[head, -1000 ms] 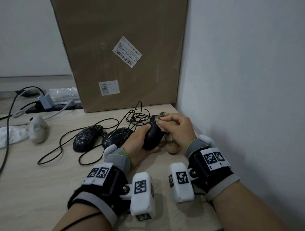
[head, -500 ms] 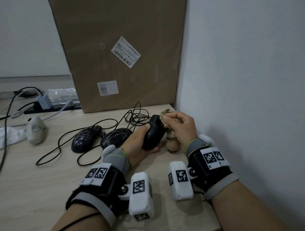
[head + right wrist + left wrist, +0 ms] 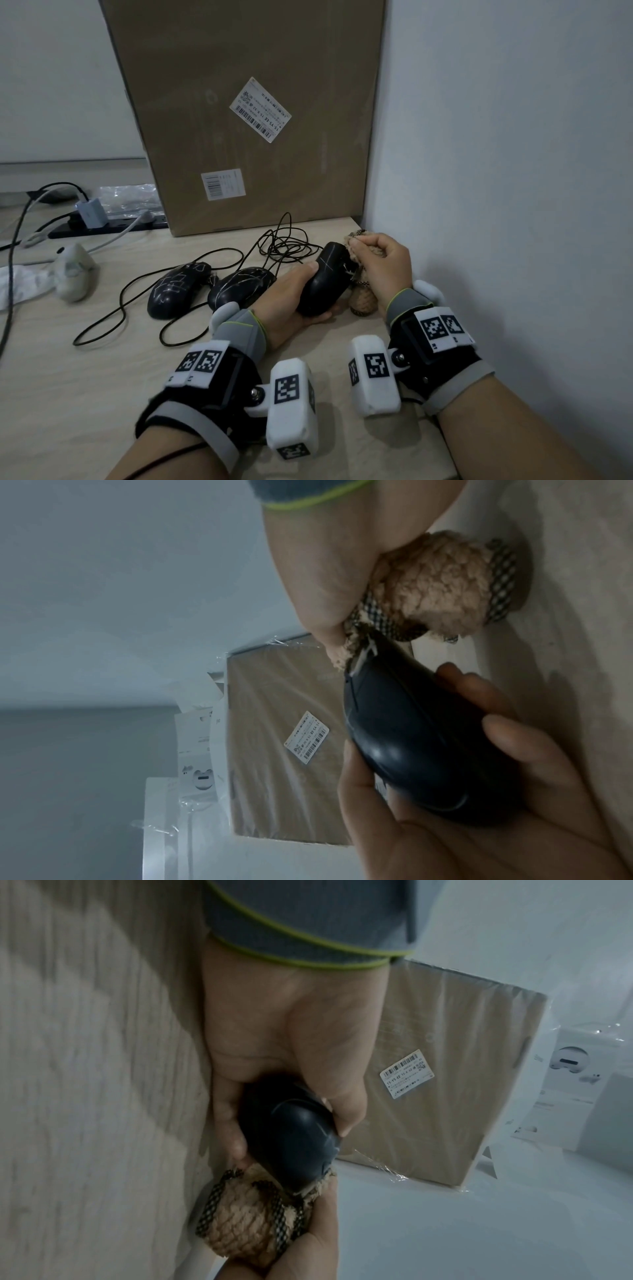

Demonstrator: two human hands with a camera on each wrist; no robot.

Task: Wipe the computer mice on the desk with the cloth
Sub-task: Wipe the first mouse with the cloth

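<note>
My left hand (image 3: 294, 294) grips a black wired mouse (image 3: 323, 277), lifted and tilted above the desk near the right wall; the same mouse (image 3: 294, 1134) fills the left wrist view and shows as mouse (image 3: 411, 750) in the right wrist view. My right hand (image 3: 383, 260) grips a fluffy beige cloth (image 3: 361, 301) with checked trim and presses it against the mouse's front right side. The cloth (image 3: 435, 585) bunches out below my palm; in the left wrist view the cloth (image 3: 246, 1221) touches the mouse's tip. Two more black mice (image 3: 178, 287) (image 3: 241, 286), marked with pale scribbles, lie on the desk to the left.
A large cardboard box (image 3: 246, 113) stands at the back. Tangled black cables (image 3: 274, 243) lie before it. A grey-white mouse (image 3: 73, 270) and a white cloth or bag (image 3: 13, 284) lie at far left, with a power strip (image 3: 102, 224) behind. The wall (image 3: 496, 171) is close on the right.
My right hand with the cloth has slid a little along the mouse's front, from its top toward its right side. The left hand keeps the mouse in much the same place.
</note>
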